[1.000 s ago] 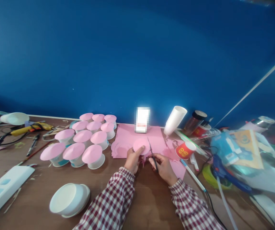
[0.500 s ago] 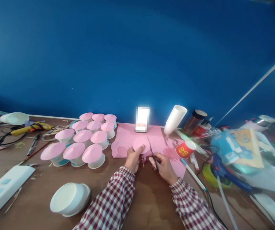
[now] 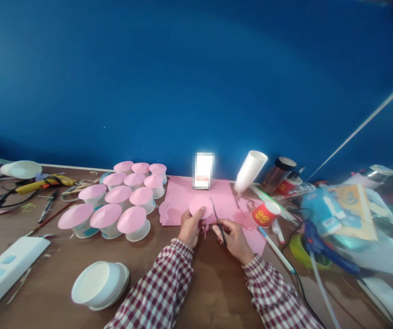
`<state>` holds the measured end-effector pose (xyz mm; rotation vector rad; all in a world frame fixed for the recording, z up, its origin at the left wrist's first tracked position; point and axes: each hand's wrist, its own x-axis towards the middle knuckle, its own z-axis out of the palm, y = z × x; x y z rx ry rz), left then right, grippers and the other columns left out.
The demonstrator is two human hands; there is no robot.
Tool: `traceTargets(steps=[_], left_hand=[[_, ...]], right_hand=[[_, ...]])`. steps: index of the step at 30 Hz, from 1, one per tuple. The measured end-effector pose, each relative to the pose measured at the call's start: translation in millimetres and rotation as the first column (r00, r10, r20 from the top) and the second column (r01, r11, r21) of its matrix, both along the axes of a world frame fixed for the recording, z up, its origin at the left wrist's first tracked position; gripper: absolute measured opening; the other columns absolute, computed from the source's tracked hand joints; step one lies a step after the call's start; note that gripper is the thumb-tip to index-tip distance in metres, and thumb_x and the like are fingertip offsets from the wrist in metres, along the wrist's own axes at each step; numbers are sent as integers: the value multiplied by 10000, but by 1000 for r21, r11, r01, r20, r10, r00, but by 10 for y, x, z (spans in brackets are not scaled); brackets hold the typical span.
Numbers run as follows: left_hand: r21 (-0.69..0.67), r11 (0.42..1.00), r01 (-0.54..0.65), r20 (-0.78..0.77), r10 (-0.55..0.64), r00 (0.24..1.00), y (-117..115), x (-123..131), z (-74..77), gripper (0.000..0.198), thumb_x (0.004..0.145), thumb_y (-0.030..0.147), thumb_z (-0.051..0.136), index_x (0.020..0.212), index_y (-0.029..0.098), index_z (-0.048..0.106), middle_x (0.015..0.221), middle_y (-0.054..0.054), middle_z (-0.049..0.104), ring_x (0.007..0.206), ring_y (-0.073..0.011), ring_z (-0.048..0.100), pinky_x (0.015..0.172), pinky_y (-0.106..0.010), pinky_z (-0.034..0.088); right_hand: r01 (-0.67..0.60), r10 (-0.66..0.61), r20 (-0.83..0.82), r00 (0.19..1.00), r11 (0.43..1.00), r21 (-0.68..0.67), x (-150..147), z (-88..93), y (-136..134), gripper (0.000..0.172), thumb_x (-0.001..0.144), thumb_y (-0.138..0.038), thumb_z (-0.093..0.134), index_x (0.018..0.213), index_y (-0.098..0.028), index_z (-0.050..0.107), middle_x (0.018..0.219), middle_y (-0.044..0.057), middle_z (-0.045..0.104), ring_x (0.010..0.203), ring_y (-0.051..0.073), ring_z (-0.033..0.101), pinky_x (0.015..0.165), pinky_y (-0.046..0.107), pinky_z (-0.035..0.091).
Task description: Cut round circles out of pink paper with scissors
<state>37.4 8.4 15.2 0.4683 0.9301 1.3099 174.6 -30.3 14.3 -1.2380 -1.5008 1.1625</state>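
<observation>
Between thumb and fingers, my left hand [image 3: 191,228] pinches a round piece of pink paper [image 3: 199,205], with a ragged strip dangling below it. My right hand [image 3: 233,238] is closed on small dark scissors [image 3: 219,225], whose blades point up beside the disc's right edge. Beneath and behind the disc lies a large pink sheet [image 3: 179,194]. Pink offcuts [image 3: 251,214] lie to the right of it. Several white paper cups topped with pink cones [image 3: 133,220] stand in rows to the left.
White bowls [image 3: 95,284] sit front left, near a power strip [image 3: 7,269]. A bright blurred-out object [image 3: 203,171] and stacked white cups [image 3: 251,171] stand by the blue wall. To the right are a red cup [image 3: 265,214], a marker [image 3: 276,250] and a blue glue gun [image 3: 328,251].
Almost nothing differs. The pink disc and my left thumb have shifted very slightly to the left; both hands keep their hold.
</observation>
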Motion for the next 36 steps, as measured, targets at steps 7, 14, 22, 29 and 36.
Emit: traceTargets(steps=[7,14,22,29,36], left_hand=[[24,1000,1,12,-2,1000,-5,-1,-15,428,580,404,759,814,109,557,516,28,518,376,-59,421,346,-187,303],[16,1000,-12,7,11,1000,-8,-5,-4,405,600,404,745,808,115,553,479,42,492,359,-59,410,341,-184,297],[10,999,-41,12,41,999,-14,-7,30,397,586,390,758,784,110,558,474,48,480,373,-48,417,345,-160,263],[3,1000,-26,5,26,1000,-22,-20,33,418,571,416,761,782,118,557,471,48,483,365,-59,414,340,-176,266],[-5,999,-37,17,37,999,-25,-18,81,424,538,351,792,801,103,572,526,26,537,395,-56,451,377,-178,345]], right_hand=[[-2,2,7,1000,1000,-1,-9,28,-9,188,795,-330,617,794,-142,610,532,-41,460,478,94,421,442,202,330],[-7,7,38,999,1000,2,-5,18,-6,230,803,-365,608,714,-156,570,524,-46,446,471,91,409,435,198,317],[-11,10,56,998,1000,17,0,5,-8,234,799,-374,607,725,-153,587,532,-41,441,481,97,416,435,199,326],[-8,5,66,998,998,55,-5,60,-23,249,799,-391,611,698,-165,579,518,-33,449,478,106,411,439,213,317],[91,-95,-101,990,995,-47,6,-94,35,357,788,-443,617,986,-148,587,570,-30,509,501,109,469,474,227,380]])
